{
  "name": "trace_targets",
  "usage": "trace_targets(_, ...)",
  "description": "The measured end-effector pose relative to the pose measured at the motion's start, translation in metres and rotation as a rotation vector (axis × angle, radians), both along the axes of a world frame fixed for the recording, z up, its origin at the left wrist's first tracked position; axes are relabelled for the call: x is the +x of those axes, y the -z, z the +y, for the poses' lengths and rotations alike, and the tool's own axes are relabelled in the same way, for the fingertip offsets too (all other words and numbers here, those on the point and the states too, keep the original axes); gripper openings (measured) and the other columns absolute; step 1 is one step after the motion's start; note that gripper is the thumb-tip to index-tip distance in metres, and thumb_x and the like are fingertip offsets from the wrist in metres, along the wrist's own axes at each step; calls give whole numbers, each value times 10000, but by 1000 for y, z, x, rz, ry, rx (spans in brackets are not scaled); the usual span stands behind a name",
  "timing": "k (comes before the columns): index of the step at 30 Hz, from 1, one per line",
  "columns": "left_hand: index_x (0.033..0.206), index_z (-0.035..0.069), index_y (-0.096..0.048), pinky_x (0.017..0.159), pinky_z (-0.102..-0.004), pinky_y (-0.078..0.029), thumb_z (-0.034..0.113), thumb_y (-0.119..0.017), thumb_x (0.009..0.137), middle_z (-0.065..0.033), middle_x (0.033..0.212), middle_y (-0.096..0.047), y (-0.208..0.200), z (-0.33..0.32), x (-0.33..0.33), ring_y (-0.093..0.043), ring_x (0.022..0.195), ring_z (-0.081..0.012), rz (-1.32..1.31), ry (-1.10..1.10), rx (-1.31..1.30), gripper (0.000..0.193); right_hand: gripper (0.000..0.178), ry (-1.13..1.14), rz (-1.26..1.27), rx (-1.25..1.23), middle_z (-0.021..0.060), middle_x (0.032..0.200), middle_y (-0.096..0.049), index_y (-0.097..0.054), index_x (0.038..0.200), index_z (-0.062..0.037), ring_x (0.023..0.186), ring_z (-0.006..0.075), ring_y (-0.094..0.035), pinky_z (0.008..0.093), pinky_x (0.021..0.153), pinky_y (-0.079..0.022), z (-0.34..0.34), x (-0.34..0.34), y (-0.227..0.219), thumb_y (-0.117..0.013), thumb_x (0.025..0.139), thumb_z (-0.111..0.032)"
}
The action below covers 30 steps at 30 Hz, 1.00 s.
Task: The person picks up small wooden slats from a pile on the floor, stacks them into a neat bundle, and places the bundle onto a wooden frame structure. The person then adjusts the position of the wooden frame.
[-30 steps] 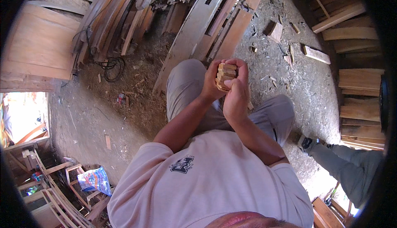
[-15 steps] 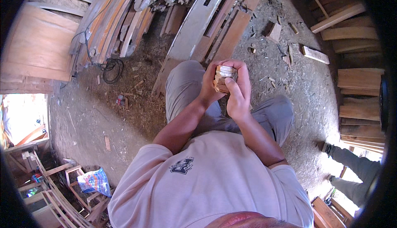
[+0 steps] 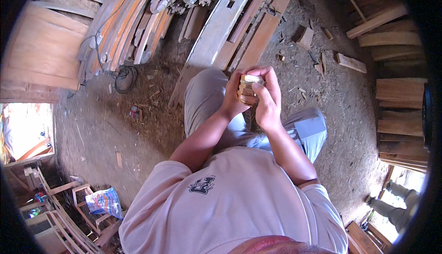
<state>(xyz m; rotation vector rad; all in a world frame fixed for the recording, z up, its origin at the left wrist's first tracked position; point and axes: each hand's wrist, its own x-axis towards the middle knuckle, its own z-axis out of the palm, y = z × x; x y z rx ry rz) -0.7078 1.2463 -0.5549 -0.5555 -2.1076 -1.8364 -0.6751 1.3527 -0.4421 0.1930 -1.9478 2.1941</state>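
Observation:
A small stack of short wooden pieces (image 3: 248,91), pale at the upper end and browner below, sits between my two hands over my lap. My left hand (image 3: 231,93) is closed around the stack's left side. From the right, my right hand (image 3: 268,101) curls its fingers over the far end, its thumb pressed on the faces of the pieces. Both palms and the underside of the stack are hidden.
Long planks (image 3: 221,33) lie on the dirt floor ahead, beside piled boards (image 3: 124,19). A coiled black cable (image 3: 125,79) is at left. Wood scraps (image 3: 351,63) lie at right. Another person's legs (image 3: 391,208) stand by the right opening. A plastic bag (image 3: 104,202) rests at lower left.
My right thumb has shifted slightly upward and right on the stack, and the stack's faces have tilted a little. The other person's legs have moved farther right, into the opening.

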Motion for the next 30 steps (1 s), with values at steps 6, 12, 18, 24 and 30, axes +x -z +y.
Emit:
trace_targets(6,1195,56,-548,907,-399,-537,198,-898,773,-120,1131,-660,17,3,-1,-678,1054,-269,-87,56,138,567,201,27,-1,-19,116,1060,-664,-575,1053,9,994,205,-635,352,922,-498,-3,-1,-3,-528,906,-120)
trace_targets(12,1190,38,-532,863,-401,-549,159,-910,712,-127,1092,-664,14,2,0,-691,1001,-285,-134,19,81,621,128,-48,-93,-169,87,1047,-662,-583,1042,5,962,155,-624,308,895,-503,2,-8,-2,-539,997,-106)
trace_targets(18,1202,43,-535,859,-403,-555,149,-892,730,-136,1086,-664,15,3,-5,-696,992,-305,10,-25,40,601,165,-84,-155,-234,79,1070,-668,-602,1091,11,1006,163,-624,315,945,-489,4,-3,2,-538,1002,-112)
trace_targets(24,1298,59,-518,789,-251,-577,52,-742,858,-22,1064,-635,35,-2,-4,-658,945,-109,-88,64,78,494,731,-335,-54,-274,126,1458,-501,-430,1495,2,1431,242,-433,379,1220,-296,22,17,17,-684,813,-70)
trace_targets(30,1237,48,-544,890,-390,-553,148,-847,777,-112,1119,-667,33,0,-3,-687,1025,-271,-300,68,230,560,740,-311,-35,-165,116,1463,-488,-432,1495,-18,1426,239,-432,389,1215,-304,21,15,16,-691,802,-11)
